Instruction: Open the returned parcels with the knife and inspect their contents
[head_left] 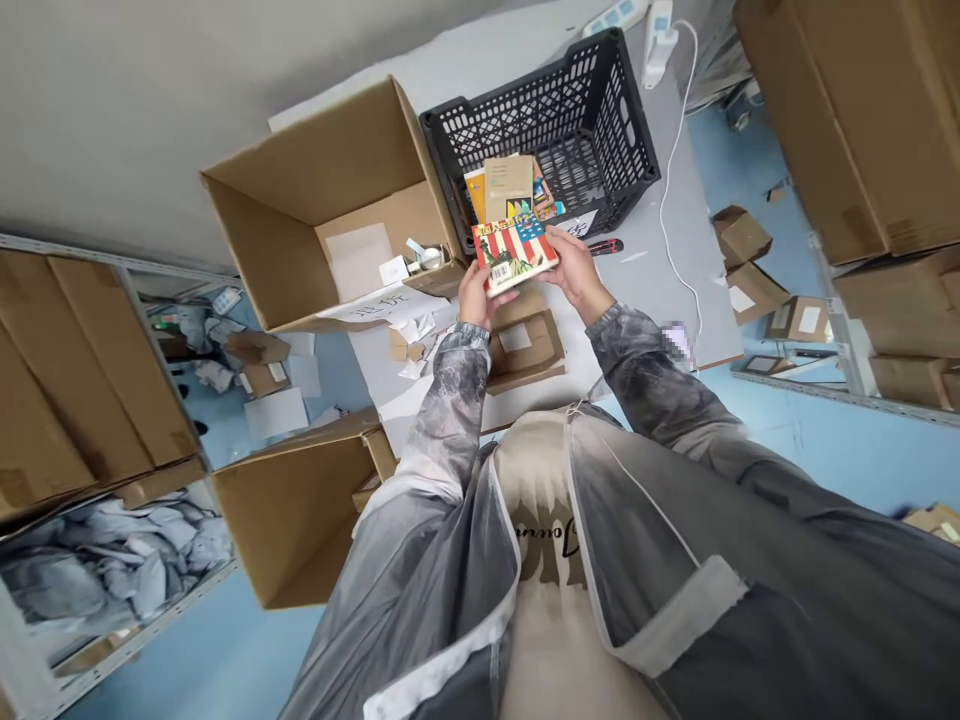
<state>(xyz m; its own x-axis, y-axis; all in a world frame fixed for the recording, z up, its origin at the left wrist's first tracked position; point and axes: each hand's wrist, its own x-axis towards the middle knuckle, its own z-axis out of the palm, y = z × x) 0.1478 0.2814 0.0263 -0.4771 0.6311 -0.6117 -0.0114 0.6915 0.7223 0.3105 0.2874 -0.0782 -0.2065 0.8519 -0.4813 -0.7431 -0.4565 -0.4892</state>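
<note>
A small book (514, 255) with a red, white and blue flag-like cover and a barcode is held between my two hands. My left hand (478, 298) grips its left edge. At its right edge, my right hand (577, 268) is closed on it too. Just beneath my hands lies a small opened cardboard box (553, 345). Beyond the book stands a black plastic crate (540, 110), tilted in view, with several small books and a brown packet (508, 183) inside. Close to my right hand rests a red and black utility knife (606, 247).
A large open carton (300, 220) stands left of the crate, holding paper and a few small items. Another open carton (300, 520) sits lower left. A white cable (663, 190) runs along the table's right side from a power strip (615, 17). Shelves with boxes flank both sides.
</note>
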